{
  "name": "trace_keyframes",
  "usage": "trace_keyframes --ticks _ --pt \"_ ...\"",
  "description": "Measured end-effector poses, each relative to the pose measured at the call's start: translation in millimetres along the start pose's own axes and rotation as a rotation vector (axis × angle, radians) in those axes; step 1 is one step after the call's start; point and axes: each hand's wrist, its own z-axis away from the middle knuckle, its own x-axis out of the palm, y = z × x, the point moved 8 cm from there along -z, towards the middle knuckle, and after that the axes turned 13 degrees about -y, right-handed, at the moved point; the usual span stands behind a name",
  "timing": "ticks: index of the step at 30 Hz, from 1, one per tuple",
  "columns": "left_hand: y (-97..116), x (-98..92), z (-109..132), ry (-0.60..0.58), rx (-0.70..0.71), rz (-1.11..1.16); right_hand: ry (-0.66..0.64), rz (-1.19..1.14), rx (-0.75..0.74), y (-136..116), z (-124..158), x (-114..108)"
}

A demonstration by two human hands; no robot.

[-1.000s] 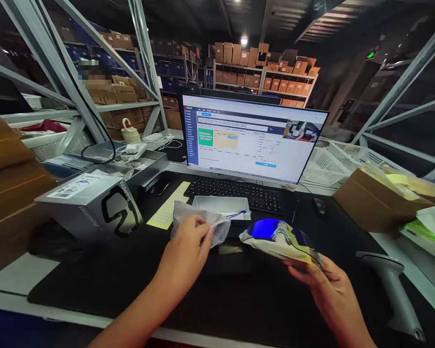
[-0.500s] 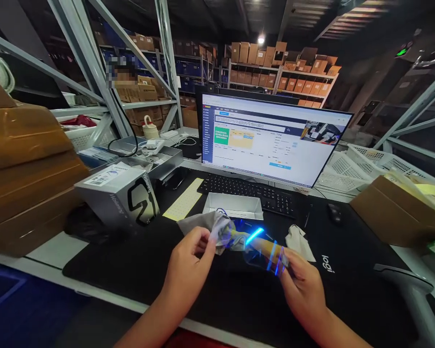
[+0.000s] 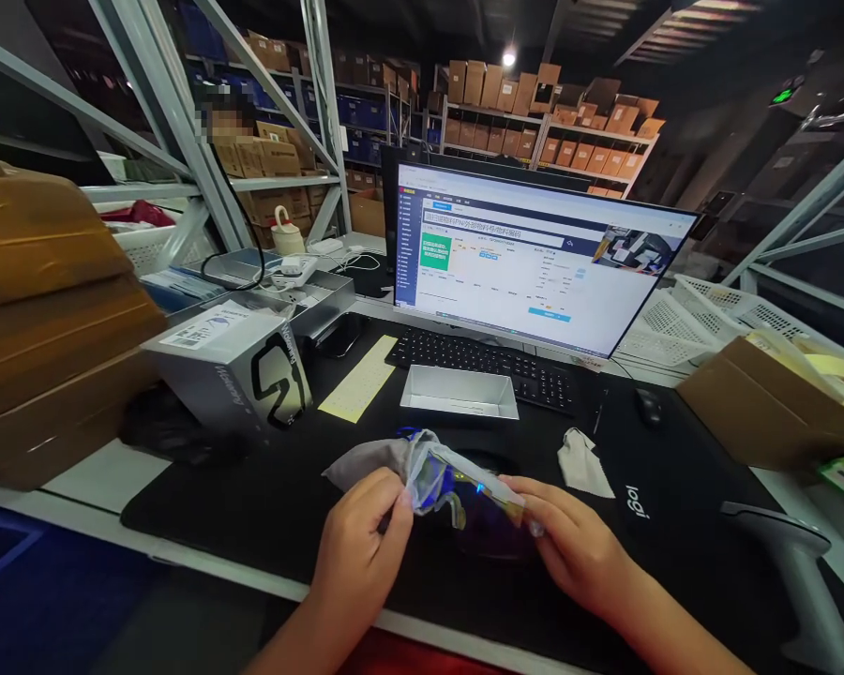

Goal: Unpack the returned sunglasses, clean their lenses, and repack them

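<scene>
My left hand (image 3: pixel 362 530) grips a grey cloth drawstring pouch (image 3: pixel 369 466) low on the black desk mat, and a thin blue cord shows at the pouch's top edge. My right hand (image 3: pixel 577 544) pinches wraparound glasses with a blue mirrored lens (image 3: pixel 464 492), which seem wrapped in clear film. Their end sits in the pouch mouth, with part hidden by the cloth and my fingers. The hands are close together, both above the mat. A small white cloth (image 3: pixel 582 464) lies just beyond my right hand, and a shallow white box lid (image 3: pixel 459 392) stands beyond both.
A grey product box (image 3: pixel 232 375) and stacked brown parcels (image 3: pixel 42 300) stand left. A keyboard (image 3: pixel 482 367) and monitor (image 3: pixel 545 262) are ahead. At right are a mouse (image 3: pixel 647 406), a cardboard box (image 3: pixel 766 403) and a barcode scanner (image 3: pixel 794 562).
The glasses have moved from my right hand's far side into the pouch mouth, and my hands have come closer together. A small white cloth now shows on the mat. The view has shifted slightly.
</scene>
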Motion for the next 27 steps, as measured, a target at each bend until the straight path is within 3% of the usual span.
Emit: trace_keyframes --ticks 5,8,11,15,19,22,27 --pt "4.8 -38.9 -18.4 0.053 -0.087 -0.142 -0.106 0.144 -0.116 -13.0 -10.6 -5.0" --pt "15.1 -55.8 -56.5 -0.065 -0.13 -0.276 -0.144 0.201 -0.165 -22.2 -16.5 -5.1" --pt "20.0 -45.4 -93.5 -0.369 -0.123 -0.423 -0.141 0.232 -0.191 -27.6 -21.6 -6.6" --pt "18.9 -15.3 -109.0 -0.773 -0.105 -0.51 -0.107 0.202 -0.192 -28.6 -28.3 -9.3" --pt "41.6 -5.3 -112.6 -0.865 -0.043 -0.41 -0.064 0.13 -0.157 -25.5 -38.0 -11.0" --pt "76.0 4.0 -113.4 -0.953 0.123 -0.311 0.0 0.097 -0.129 -24.2 -41.2 -15.7" --pt "108.9 23.2 -120.8 -0.974 0.344 -0.25 0.071 -0.012 0.106 -3.6 -16.8 -20.7"
